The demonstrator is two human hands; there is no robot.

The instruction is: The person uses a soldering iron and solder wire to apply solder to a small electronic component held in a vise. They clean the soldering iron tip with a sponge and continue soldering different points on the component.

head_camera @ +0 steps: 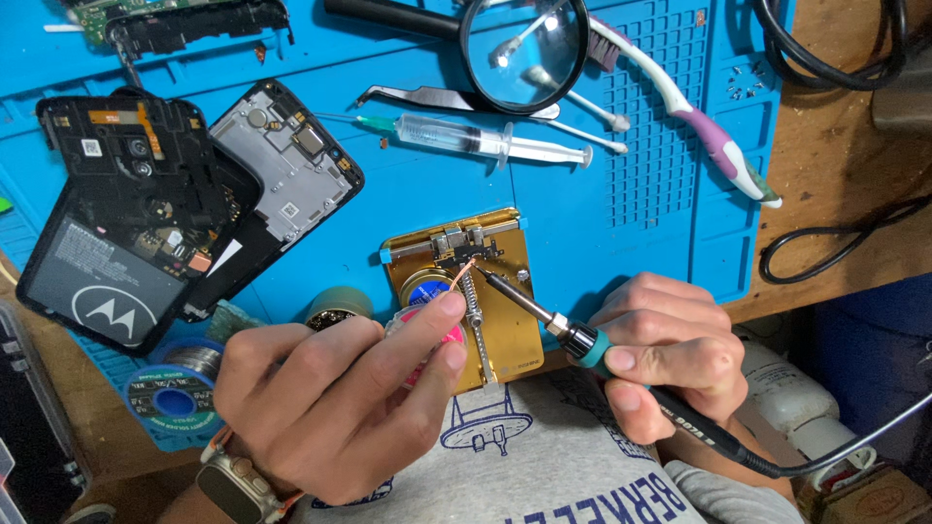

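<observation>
My right hand (670,349) grips a soldering iron (573,335) with a black and teal handle; its tip points at a small part clamped in a gold holder plate (510,291) on the blue work mat (544,194). My left hand (340,388) pinches a thin copper braid strip (462,272) that reaches onto the clamped part, beside the iron's tip. A pink spool (449,338) sits partly hidden under my left fingers. A watch is on my left wrist.
An opened black phone (126,243) and its inner frame (282,165) lie at left. A magnifying glass (524,49), tweezers (427,97), syringe (476,138), cotton swabs, toothbrush (699,121), blue solder spool (175,398) and black cables (825,58) surround the holder.
</observation>
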